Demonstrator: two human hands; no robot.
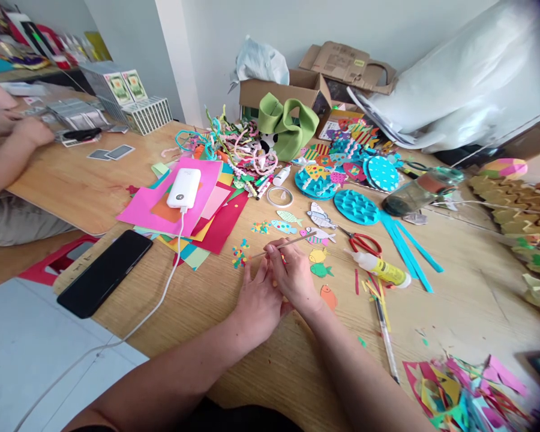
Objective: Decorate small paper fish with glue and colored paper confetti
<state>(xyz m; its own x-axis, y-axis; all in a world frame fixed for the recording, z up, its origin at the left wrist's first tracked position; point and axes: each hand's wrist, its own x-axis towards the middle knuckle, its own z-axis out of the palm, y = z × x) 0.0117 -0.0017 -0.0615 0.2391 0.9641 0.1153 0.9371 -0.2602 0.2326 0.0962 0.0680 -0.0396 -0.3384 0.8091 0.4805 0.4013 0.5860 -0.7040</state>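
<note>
My right hand (293, 273) is closed round a thin wooden stick (299, 239), which points to the upper right and lower left. Pressed close beside it is my left hand (257, 303), its fingers curled and partly hidden; what they hold cannot be made out. Small coloured paper dots (240, 254) lie just left of my fingertips, with a second little pile (261, 227) above. Paper fish surround the hands: a yellow one (318, 255), a green one (321, 270), an orange one (328, 296) and several patterned ones farther up.
Right of the fish lie red-handled pliers (364, 243), a glue bottle (382, 269) and a pen (387, 339). Coloured paper sheets (225, 225) bear a white power bank (184, 189); its cable runs past a black phone (104, 273). Paper scraps (468, 390) heap lower right. Another person's hands (31, 129) are far left.
</note>
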